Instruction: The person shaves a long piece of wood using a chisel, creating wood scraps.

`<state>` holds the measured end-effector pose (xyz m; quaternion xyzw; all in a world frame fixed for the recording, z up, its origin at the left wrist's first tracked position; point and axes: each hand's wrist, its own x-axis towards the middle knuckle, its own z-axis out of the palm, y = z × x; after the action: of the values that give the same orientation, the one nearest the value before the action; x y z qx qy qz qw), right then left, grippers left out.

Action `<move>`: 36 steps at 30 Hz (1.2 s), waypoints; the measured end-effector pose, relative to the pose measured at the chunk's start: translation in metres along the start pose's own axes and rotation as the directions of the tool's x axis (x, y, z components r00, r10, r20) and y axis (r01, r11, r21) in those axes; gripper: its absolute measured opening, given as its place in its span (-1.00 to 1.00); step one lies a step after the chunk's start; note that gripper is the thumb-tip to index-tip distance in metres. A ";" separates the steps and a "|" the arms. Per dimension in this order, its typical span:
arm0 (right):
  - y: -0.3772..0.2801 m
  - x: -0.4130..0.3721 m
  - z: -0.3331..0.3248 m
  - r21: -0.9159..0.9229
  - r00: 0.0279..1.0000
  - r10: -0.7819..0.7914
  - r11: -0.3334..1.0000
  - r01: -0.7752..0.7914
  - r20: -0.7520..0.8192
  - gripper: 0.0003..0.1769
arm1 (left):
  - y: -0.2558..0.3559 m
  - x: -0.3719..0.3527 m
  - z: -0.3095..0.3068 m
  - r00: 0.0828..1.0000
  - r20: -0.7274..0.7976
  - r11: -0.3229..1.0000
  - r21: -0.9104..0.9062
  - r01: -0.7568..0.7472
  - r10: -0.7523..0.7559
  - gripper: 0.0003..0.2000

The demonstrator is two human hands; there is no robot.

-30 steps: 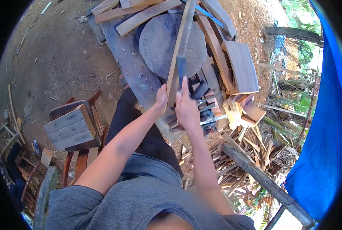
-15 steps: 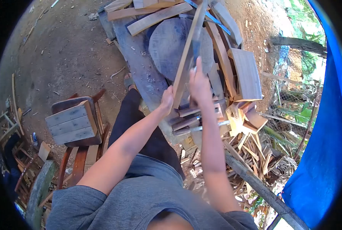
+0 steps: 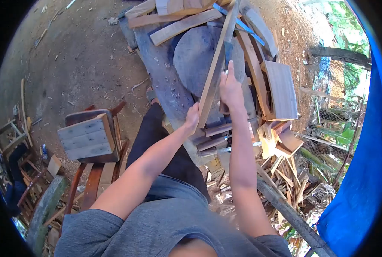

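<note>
My left hand (image 3: 192, 116) is closed round the near end of a long wooden strip (image 3: 212, 79). The strip slants up and away, crossing over a round wooden block (image 3: 193, 60). Just right of the strip, my right hand (image 3: 232, 91) grips a flat-bladed hand tool (image 3: 228, 52), its index finger stretched along toward the blue-grey blade. A dark handle end shows below that fist; I cannot tell the tool's exact kind. The blade lies close along the strip's right side. Behind its far end is a blue strip-like piece (image 3: 251, 32).
Wooden boards (image 3: 184, 26) lie behind the block, and a box-like wooden piece (image 3: 280, 91) stands right. Short wood pieces (image 3: 212, 143) lie near my legs. A wooden chair (image 3: 90, 137) is at left, offcuts (image 3: 285, 177) lie at lower right, and a blue tarp (image 3: 353, 171) hangs far right.
The view has shifted, so the scene sits further right and lower. My right hand and the tool have moved a little forward along the strip; the left hand keeps its hold.
</note>
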<state>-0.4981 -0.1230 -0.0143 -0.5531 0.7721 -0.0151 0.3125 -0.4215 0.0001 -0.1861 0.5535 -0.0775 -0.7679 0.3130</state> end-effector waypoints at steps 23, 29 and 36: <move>0.021 -0.058 0.023 -0.030 0.999 -0.024 0.999 0.025 0.037 -0.35 | 0.005 -0.010 0.006 0.999 -0.007 0.997 -0.066 -0.036 0.036 -0.55; 0.022 -0.092 0.029 -0.103 0.998 -0.007 0.995 0.012 0.055 -0.34 | 0.003 -0.009 0.006 1.000 0.000 0.998 -0.064 -0.012 0.012 -0.66; 0.035 -0.102 0.037 -0.076 0.995 -0.024 0.997 0.031 0.094 -0.33 | -0.012 0.008 -0.001 0.998 -0.002 0.994 -0.096 -0.060 0.060 -0.53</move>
<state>-0.4896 -0.0095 -0.0089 -0.5755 0.7491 0.0363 0.3261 -0.4269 0.0051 -0.1979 0.5348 -0.0574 -0.7613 0.3620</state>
